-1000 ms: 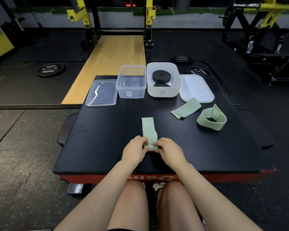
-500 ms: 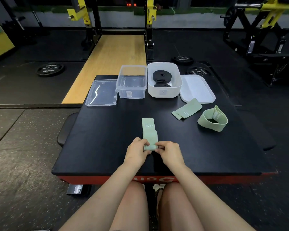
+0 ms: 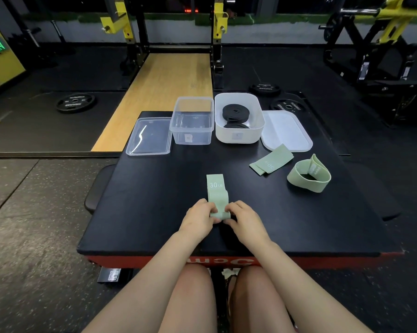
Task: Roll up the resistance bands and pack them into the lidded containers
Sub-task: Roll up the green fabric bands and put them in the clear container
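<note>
A pale green resistance band (image 3: pixel 216 192) marked 30 LB lies flat on the black padded box (image 3: pixel 154 200), its near end curled into a small roll. My left hand (image 3: pixel 199 218) and my right hand (image 3: pixel 244 219) pinch that roll from either side. A second green band (image 3: pixel 271 163) lies folded flat to the right. A third green band (image 3: pixel 309 174) stands as an open loop beyond it. The clear container (image 3: pixel 192 121) is empty, its clear lid (image 3: pixel 149 137) beside it. The white container (image 3: pixel 238 117) holds rolled black bands (image 3: pixel 235 114), with its white lid (image 3: pixel 286 131) to the right.
The box's red front edge (image 3: pixel 226 260) is just above my knees. Black weight plates (image 3: pixel 75 102) lie on the gym floor, left and behind the box. A wooden platform (image 3: pixel 161 92) and a yellow rack (image 3: pixel 217 25) stand behind.
The rolled end has grown and moved a little away from me, and the flat part of the band is shorter. Both hands have followed it forward.
</note>
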`<act>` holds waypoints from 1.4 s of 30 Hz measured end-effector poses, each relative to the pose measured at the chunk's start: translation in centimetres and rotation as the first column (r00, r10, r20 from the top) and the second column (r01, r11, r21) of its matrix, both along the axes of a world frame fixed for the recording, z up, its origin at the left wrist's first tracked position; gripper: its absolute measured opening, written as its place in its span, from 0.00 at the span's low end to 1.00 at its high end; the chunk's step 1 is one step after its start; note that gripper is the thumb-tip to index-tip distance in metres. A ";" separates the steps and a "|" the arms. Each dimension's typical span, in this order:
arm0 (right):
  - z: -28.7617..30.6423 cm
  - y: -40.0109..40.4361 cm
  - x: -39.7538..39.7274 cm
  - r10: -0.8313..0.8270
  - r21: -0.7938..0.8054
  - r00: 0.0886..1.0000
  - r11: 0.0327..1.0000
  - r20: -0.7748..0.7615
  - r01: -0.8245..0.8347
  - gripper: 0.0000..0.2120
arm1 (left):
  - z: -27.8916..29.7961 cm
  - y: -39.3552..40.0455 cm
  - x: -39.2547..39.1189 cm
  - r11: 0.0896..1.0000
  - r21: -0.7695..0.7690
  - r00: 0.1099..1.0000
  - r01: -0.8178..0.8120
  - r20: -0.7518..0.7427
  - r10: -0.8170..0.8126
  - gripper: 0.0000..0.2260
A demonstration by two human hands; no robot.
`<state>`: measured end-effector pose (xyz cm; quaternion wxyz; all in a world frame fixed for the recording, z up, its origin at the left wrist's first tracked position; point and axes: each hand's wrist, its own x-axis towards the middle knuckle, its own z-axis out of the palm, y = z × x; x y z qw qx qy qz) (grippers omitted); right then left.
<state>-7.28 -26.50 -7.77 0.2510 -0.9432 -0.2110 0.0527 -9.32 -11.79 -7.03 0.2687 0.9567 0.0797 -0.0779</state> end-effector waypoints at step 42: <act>0.0 -1.0 -1.7 0.024 0.004 1.000 1.000 -0.009 -0.024 0.12 | 0.4 0.2 -1.9 0.989 -0.138 0.998 -0.054 0.012 0.056 0.10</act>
